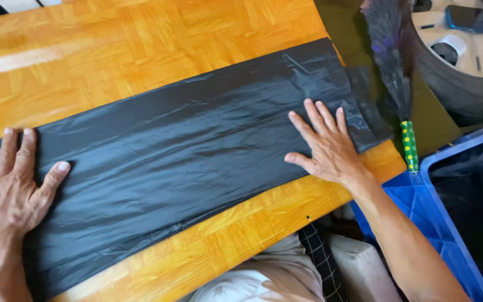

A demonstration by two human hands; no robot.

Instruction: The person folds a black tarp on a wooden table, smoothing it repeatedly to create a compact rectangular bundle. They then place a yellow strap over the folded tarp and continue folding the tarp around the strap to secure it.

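On one wooden table (141, 50), one black plastic bag (185, 145) lies under two flat, spread hands: left hand (8, 190), right hand (325, 146)

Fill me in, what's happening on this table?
A person has a long black plastic bag spread flat across an orange parquet-patterned wooden table. The left hand presses one end of it, the right hand presses flat near the other end, fingers spread. Beside the table sit a blue plastic crate, a dark feather duster with a green dotted handle, and a car wheel.
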